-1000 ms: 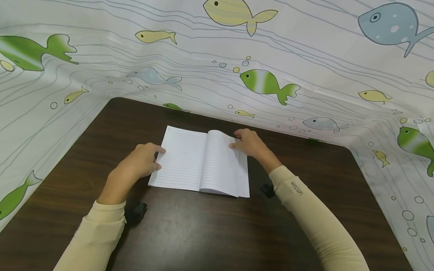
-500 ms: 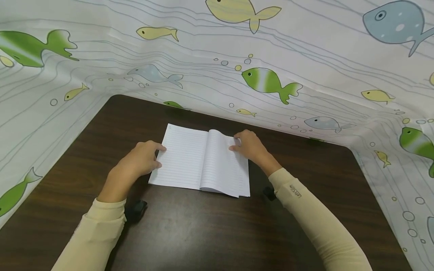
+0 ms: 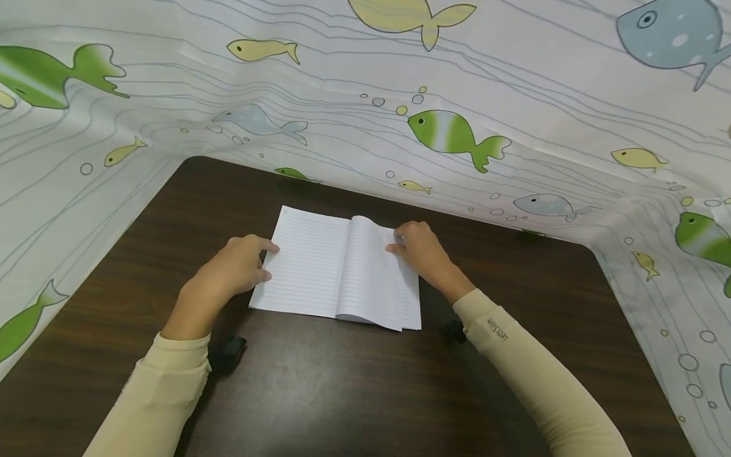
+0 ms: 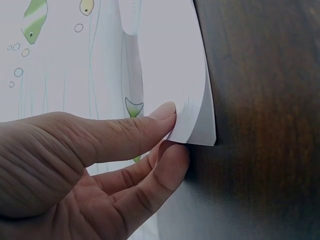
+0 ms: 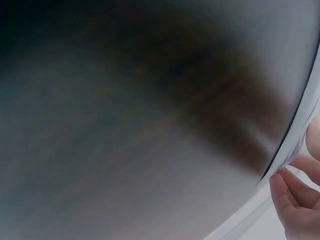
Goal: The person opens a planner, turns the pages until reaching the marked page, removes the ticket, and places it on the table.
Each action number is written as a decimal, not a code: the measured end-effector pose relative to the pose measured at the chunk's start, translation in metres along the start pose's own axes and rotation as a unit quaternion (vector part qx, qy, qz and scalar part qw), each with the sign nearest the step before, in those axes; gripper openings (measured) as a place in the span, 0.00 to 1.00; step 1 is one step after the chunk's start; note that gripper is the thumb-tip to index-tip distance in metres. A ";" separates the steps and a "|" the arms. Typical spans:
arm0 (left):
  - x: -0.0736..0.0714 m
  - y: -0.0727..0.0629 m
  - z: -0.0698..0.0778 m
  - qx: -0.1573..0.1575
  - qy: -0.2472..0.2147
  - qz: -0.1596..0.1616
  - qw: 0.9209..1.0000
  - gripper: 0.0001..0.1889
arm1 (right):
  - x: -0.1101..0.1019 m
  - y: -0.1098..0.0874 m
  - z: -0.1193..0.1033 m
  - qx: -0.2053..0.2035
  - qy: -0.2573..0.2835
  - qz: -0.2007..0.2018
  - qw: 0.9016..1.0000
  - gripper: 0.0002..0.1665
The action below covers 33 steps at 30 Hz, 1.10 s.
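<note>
An open lined notebook (image 3: 308, 260) lies on the dark wooden table, one right-hand page (image 3: 374, 273) bowed up near the spine. At its left edge my left hand (image 3: 234, 270) pinches the stacked pages; in the left wrist view the thumb (image 4: 162, 112) is on top and the fingers are underneath, with the cover corner (image 4: 205, 132) apart from the pages. My right hand (image 3: 425, 254) pinches the upper right edge of the loose page. Only the fingertips of that hand (image 5: 300, 185) show in the right wrist view, at the page edge.
The brown tabletop (image 3: 320, 393) stretches in front of and around the notebook. A white fish-patterned sheet (image 3: 342, 82) walls off the back and both sides. Dark wrist devices (image 3: 231, 352) sit beneath the sleeves.
Both hands keep their places on the notebook, with the right one lowered very slightly. The head view has shifted a little, so the scene sits slightly higher.
</note>
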State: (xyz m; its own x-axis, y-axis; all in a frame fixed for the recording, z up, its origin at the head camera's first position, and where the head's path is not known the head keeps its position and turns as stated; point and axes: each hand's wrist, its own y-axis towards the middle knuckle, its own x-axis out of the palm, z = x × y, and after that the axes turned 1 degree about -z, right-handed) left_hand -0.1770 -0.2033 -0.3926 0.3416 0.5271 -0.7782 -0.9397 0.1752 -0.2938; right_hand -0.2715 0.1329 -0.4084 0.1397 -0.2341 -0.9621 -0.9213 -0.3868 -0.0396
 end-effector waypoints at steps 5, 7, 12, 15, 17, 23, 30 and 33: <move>-0.001 0.000 0.001 -0.001 0.002 0.002 1.000 0.28 | 0.001 -0.001 -0.002 -0.003 -0.006 0.017 1.000 0.26; -0.001 -0.001 0.001 -0.004 0.003 0.003 1.000 0.28 | 0.001 -0.001 -0.003 -0.005 -0.005 0.022 1.000 0.25; 0.000 -0.002 -0.001 -0.006 0.004 0.000 1.000 0.29 | 0.001 0.000 -0.004 -0.009 0.005 0.027 1.000 0.21; 0.000 -0.002 -0.002 -0.005 0.003 -0.001 1.000 0.29 | 0.000 0.000 -0.003 -0.004 0.015 0.024 1.000 0.18; 0.001 -0.002 -0.002 -0.005 0.002 0.000 1.000 0.29 | 0.000 0.001 -0.003 0.000 0.020 0.025 0.999 0.17; 0.001 -0.001 -0.001 0.000 0.001 0.000 1.000 0.28 | -0.011 0.000 -0.001 0.022 0.054 0.048 0.997 0.18; -0.001 0.000 0.001 0.006 0.004 0.001 1.000 0.29 | -0.028 -0.001 0.000 0.026 0.126 0.039 0.991 0.19; -0.001 0.000 0.001 0.005 0.005 0.000 1.000 0.29 | -0.031 0.000 0.000 0.030 0.151 0.036 0.987 0.21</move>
State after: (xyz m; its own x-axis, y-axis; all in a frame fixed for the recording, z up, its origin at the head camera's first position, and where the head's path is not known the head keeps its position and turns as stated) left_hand -0.1771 -0.2031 -0.3910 0.3426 0.5181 -0.7837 -0.9394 0.1836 -0.2894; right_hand -0.2758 0.1405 -0.3788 0.1676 -0.5182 -0.8387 -0.9511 -0.3090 0.0009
